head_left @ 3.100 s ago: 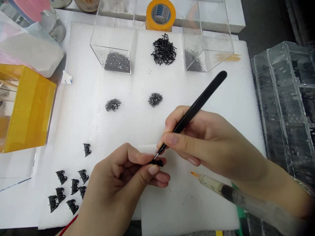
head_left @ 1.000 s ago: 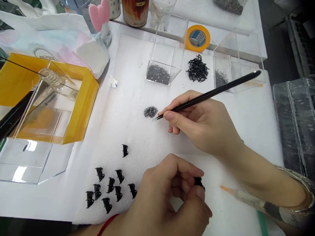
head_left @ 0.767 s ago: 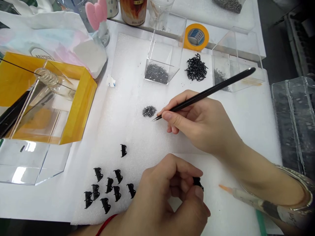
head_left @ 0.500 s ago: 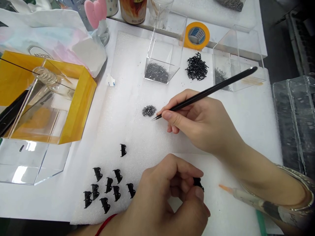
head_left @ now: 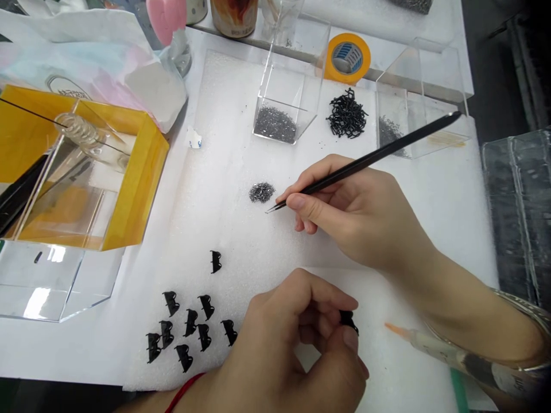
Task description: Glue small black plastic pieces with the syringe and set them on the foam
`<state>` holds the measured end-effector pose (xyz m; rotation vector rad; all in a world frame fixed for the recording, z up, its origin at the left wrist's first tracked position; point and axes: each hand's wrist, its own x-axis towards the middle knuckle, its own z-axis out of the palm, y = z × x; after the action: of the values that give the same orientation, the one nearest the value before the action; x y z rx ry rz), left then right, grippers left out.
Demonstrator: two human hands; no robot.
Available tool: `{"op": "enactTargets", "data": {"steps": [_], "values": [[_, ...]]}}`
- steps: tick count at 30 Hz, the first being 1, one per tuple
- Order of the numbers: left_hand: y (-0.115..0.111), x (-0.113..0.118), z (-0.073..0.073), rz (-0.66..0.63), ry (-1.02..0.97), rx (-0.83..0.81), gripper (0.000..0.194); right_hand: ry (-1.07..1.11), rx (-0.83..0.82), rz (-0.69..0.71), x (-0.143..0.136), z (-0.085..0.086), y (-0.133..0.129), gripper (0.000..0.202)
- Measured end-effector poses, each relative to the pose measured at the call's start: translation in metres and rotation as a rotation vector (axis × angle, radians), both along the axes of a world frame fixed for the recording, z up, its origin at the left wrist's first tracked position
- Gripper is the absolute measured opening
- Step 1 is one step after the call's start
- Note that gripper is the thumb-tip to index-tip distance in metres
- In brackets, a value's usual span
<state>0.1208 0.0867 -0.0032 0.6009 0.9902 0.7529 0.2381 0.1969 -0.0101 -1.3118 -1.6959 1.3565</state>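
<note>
My right hand grips a pair of black tweezers, their fine tips resting low over the white foam sheet. Just left of the tips lies a small pile of tiny dark metal parts. My left hand, lower in view, pinches a small black plastic part between thumb and forefinger; the fingers cover much of it. Several like black parts lie on the foam left of that hand, with a single black part farther up.
Behind the pile stand a clear box of tiny parts, a heap of black pieces, a roll of yellow tape and another clear box. A yellow-taped box sits left. A syringe with an orange tip lies under my right forearm.
The view has shifted slightly. The tweezer tips stay close beside the small pile, and my left hand keeps its pinch on the black part.
</note>
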Motion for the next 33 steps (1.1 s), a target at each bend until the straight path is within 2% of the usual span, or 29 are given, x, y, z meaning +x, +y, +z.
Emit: {"op": "enactTargets", "data": {"steps": [12,18,24,27,30,33], "values": [[0.001,0.000,0.000,0.009,0.002,0.003,0.017,-0.019,-0.023,0.005,-0.002,0.002,0.001,0.009],[0.007,-0.002,0.010,-0.030,0.035,-0.092,0.014,0.004,-0.032,0.014,-0.001,0.001,0.001,0.010],[0.005,-0.001,0.009,0.000,0.001,-0.120,0.013,0.040,-0.047,0.009,0.000,-0.001,0.001,0.009],[0.004,0.001,0.011,0.096,-0.036,-0.189,0.014,0.093,-0.062,-0.023,0.004,0.008,0.002,0.010],[0.004,0.001,0.012,0.274,-0.050,-0.165,0.007,0.141,-0.145,-0.045,0.015,0.029,0.000,0.011],[0.005,-0.001,0.010,0.311,-0.038,-0.100,0.011,0.107,-0.224,-0.022,0.027,0.049,-0.008,0.011]]}}
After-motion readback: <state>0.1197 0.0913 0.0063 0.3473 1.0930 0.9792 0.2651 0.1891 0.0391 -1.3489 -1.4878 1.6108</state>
